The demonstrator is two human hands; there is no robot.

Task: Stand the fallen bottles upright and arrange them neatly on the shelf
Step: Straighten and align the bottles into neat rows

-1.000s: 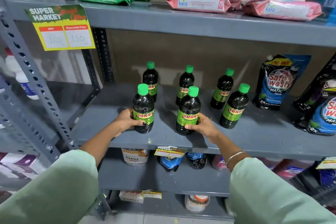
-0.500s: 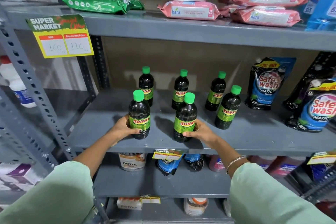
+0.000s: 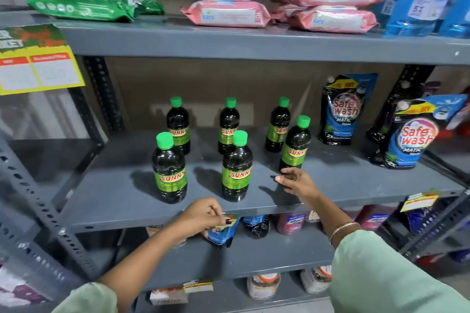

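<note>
Several dark bottles with green caps and green "SUNNY" labels stand upright on the grey middle shelf [image 3: 356, 185]. Three are in a back row, such as the back left bottle [image 3: 178, 127]. In front stand the front left bottle [image 3: 169, 170], the front middle bottle [image 3: 237, 168] and the front right bottle [image 3: 295, 145]. My left hand [image 3: 203, 216] is below the shelf's front edge, fingers curled, holding nothing. My right hand [image 3: 295, 181] hovers over the shelf with fingers loosely apart, just in front of the front right bottle's base and apart from it.
Safewash pouches [image 3: 340, 109] lean at the shelf's right. Green and pink packs [image 3: 226, 10] lie on the shelf above. A yellow price tag [image 3: 38, 66] hangs at the left. Bottles, pouches and jars fill the lower shelves.
Both hands have let go of the two front bottles. My left hand has dropped below the shelf edge and my right hand has moved right toward the front right bottle.
</note>
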